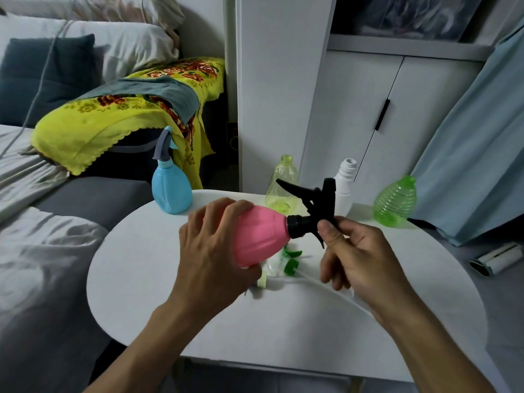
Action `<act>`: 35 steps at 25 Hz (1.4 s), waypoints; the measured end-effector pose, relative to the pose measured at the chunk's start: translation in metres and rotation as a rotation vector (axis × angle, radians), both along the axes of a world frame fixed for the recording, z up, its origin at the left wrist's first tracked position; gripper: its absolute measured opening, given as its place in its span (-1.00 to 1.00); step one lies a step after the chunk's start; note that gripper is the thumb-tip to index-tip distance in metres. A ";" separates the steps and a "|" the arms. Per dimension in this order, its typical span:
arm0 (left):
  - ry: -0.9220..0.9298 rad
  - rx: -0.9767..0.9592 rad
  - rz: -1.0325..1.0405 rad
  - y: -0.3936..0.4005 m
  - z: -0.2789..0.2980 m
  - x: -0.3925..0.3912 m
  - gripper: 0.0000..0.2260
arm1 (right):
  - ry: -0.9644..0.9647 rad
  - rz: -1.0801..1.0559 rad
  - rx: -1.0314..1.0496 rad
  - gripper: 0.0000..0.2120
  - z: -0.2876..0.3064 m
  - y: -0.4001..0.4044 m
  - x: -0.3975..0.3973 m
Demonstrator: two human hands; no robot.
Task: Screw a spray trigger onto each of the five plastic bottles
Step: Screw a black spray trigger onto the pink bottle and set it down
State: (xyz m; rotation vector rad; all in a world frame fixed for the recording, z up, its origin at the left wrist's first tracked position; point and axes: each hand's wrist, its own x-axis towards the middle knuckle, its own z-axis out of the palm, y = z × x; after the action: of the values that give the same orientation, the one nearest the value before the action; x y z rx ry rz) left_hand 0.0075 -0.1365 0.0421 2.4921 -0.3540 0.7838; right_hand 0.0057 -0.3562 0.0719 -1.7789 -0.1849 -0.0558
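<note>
My left hand (211, 251) grips a pink bottle (262, 235) lying sideways above the white table (170, 302). A black spray trigger (310, 205) sits on its neck, and my right hand (350, 253) pinches that trigger's lower part. A blue bottle (171, 190) with a grey-blue trigger stands at the table's back left. A clear yellow-green bottle (280, 184), a white bottle (344, 184) and a ribbed green bottle (395, 202) stand uncapped along the back. Green and clear trigger parts (292, 263) with a white tube lie under the pink bottle, partly hidden.
A sofa with grey cushions and a yellow flowered cloth (113, 120) is left of the table. A white cabinet (368, 109) stands behind, a light blue curtain (467, 151) hangs at right, and a lint roller (496, 259) lies on the floor.
</note>
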 end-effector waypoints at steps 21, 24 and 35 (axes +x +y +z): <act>0.608 -0.533 -0.409 -0.021 0.009 -0.013 -0.22 | 0.020 0.138 0.717 -0.71 -0.002 0.009 0.010; 0.725 -0.584 -0.612 -0.012 0.017 -0.009 -0.25 | 0.031 0.303 0.756 -0.64 0.004 0.002 0.011; 0.783 -0.734 -0.634 -0.019 0.012 -0.017 -0.36 | 0.030 0.252 0.699 -0.76 0.008 0.011 0.004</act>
State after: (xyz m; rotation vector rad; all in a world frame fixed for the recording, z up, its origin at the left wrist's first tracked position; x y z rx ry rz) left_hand -0.0098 -0.1557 0.0542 1.6448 -0.4240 -0.2988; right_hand 0.0098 -0.3454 0.0795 -1.0510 -0.3226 0.0804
